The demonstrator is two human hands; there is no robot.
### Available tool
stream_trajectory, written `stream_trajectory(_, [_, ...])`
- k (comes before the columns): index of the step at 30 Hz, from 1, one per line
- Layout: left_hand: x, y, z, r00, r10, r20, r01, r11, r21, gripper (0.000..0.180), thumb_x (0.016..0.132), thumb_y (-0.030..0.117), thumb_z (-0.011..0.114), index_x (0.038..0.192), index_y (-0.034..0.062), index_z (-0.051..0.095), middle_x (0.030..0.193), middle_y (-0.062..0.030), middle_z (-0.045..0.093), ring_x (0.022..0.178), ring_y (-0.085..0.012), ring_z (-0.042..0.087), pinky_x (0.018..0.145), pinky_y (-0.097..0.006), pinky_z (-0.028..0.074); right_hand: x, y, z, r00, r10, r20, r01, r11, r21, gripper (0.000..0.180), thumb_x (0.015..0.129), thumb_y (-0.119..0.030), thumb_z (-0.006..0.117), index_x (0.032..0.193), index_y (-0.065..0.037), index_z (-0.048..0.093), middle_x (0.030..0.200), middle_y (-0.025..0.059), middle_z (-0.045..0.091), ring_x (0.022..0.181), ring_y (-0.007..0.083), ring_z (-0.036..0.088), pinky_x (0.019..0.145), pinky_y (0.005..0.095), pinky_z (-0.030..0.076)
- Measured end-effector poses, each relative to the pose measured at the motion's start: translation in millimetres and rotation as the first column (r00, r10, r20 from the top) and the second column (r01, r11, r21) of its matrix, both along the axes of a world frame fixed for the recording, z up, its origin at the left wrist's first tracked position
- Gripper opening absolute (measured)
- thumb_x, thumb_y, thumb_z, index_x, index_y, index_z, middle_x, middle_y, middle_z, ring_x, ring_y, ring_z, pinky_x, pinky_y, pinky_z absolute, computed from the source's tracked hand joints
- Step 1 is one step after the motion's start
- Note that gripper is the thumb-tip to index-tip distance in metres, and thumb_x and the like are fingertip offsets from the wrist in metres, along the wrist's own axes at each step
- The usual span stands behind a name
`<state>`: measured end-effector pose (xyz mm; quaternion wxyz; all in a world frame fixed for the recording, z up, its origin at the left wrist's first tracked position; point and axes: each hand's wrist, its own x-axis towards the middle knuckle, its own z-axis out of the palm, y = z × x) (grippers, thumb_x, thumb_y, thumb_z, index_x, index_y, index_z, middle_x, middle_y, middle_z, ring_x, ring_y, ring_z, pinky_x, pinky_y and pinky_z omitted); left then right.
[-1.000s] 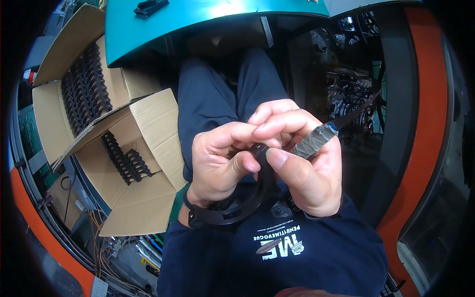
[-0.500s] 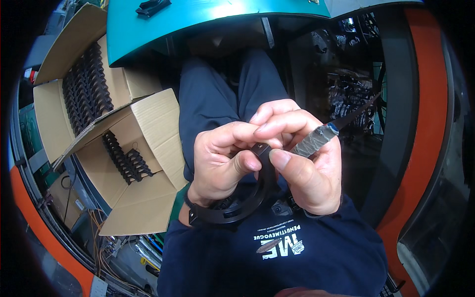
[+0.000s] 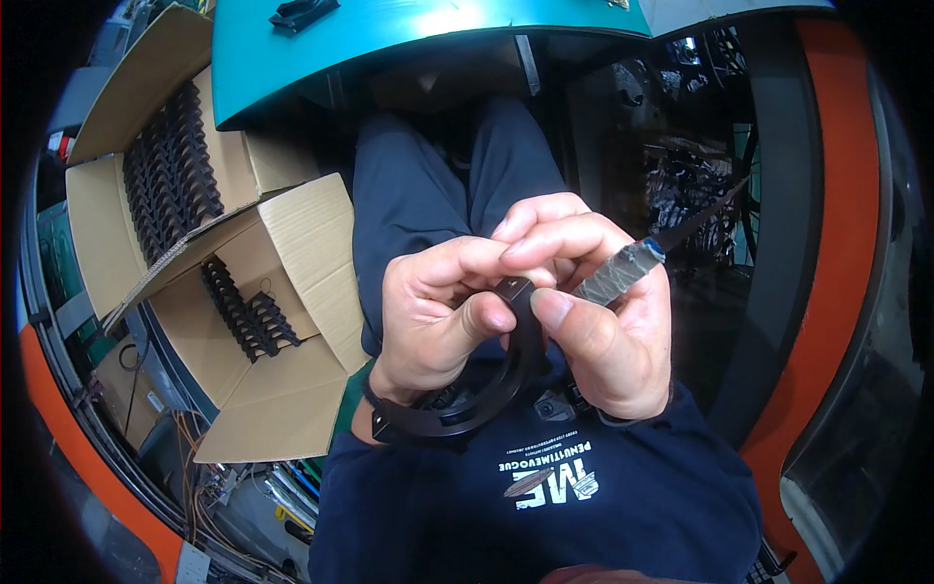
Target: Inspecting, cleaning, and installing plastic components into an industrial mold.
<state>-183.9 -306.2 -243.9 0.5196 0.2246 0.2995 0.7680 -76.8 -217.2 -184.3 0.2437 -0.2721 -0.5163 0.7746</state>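
Observation:
In front of my lap, both hands meet at the upper end of a curved black plastic part [image 3: 523,358]. It is an arc that sweeps down and left below my left hand. My left hand [image 3: 423,321] is closed, pinching that end between thumb and fingers. My right hand [image 3: 623,346] has its thumb against the same end and its fingertips close to the left ones. Across the right palm lies a slim tool [image 3: 611,276] with a tape-wrapped handle; its dark tapering blade points up and right, away from the part. What the fingertips touch behind the part is hidden.
To the left, an open cardboard box [image 3: 263,409] contains black curved parts [image 3: 248,316] nested in rows. Another open box [image 3: 97,209] beyond it holds more such stacked parts [image 3: 173,180]. A teal curved surface [image 3: 428,54] spans the far side. Orange frame edges [image 3: 827,243] flank me.
Very little differs. The tool in my right hand has shifted slightly, while both hands and the curved part stay nearly in place.

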Motion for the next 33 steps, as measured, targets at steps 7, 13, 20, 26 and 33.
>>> stream_trajectory(7, [0.0, 0.6, -2.0, 1.0, -0.005, 0.012, 0.005, 1.0, 0.011, 0.039, 0.086, 0.026, 0.069, 0.108, -0.0047, 0.062, 0.091, -0.0088, 0.068, 0.073, -0.0084, 0.062, 0.063, -0.019, 0.049, -3.6, -2.7, 1.0, 0.999, -0.049, -0.021, 0.048, 0.998, -0.041, 0.026, 0.082, -0.016, 0.063, 0.1, 0.003, 0.061, 0.109, 0.0163, 0.054, 0.074, 0.0128, 0.057, 0.063, 0.0246, 0.049])
stream_trajectory(13, [0.4, 0.3, -1.2, 1.0, 0.005, 0.025, -0.005, 1.0, 0.014, 0.037, 0.086, 0.025, 0.069, 0.108, -0.0043, 0.062, 0.09, -0.0088, 0.068, 0.071, -0.0082, 0.062, 0.061, -0.019, 0.049, -1.1, -1.9, -1.7, 1.0, -0.028, -0.007, 0.028, 0.999, -0.046, 0.026, 0.082, -0.016, 0.063, 0.1, 0.003, 0.061, 0.109, 0.0167, 0.053, 0.071, 0.0117, 0.056, 0.062, 0.0242, 0.049])
stream_trajectory(20, [0.7, -1.0, -5.0, 1.0, -0.009, 0.029, 0.008, 1.0, 0.011, 0.037, 0.086, 0.025, 0.069, 0.108, -0.0042, 0.062, 0.09, -0.0085, 0.068, 0.07, -0.008, 0.061, 0.061, -0.018, 0.048, -3.2, -3.4, 0.7, 0.999, -0.038, 0.005, 0.038, 0.998, -0.053, 0.026, 0.082, -0.016, 0.062, 0.099, 0.003, 0.061, 0.109, 0.0167, 0.053, 0.073, 0.0131, 0.057, 0.063, 0.0252, 0.049])
stream_trajectory(26, [0.6, -1.2, -5.1, 0.999, 0.003, 0.034, -0.004, 1.0, 0.018, 0.038, 0.085, 0.025, 0.07, 0.108, -0.0044, 0.062, 0.089, -0.0094, 0.068, 0.071, -0.0086, 0.062, 0.061, -0.019, 0.049, -2.0, -2.0, -0.3, 1.0, -0.012, 0.019, 0.013, 0.999, -0.037, 0.025, 0.082, -0.015, 0.061, 0.099, 0.003, 0.061, 0.109, 0.016, 0.053, 0.074, 0.0133, 0.057, 0.063, 0.025, 0.049])
stream_trajectory(33, [-2.9, -1.4, -0.4, 0.999, -0.034, 0.008, 0.034, 0.999, -0.032, 0.045, 0.089, 0.036, 0.063, 0.107, -0.0048, 0.061, 0.072, -0.0087, 0.063, 0.063, -0.0128, 0.062, 0.058, -0.02, 0.047, 9.4, 30.8, 15.7, 0.958, 0.076, 0.277, -0.201, 0.866, 0.458, 0.079, 0.091, -0.066, 0.036, 0.107, 0.006, 0.063, 0.103, 0.0124, 0.057, 0.066, 0.0079, 0.045, 0.059, 0.0225, 0.033])
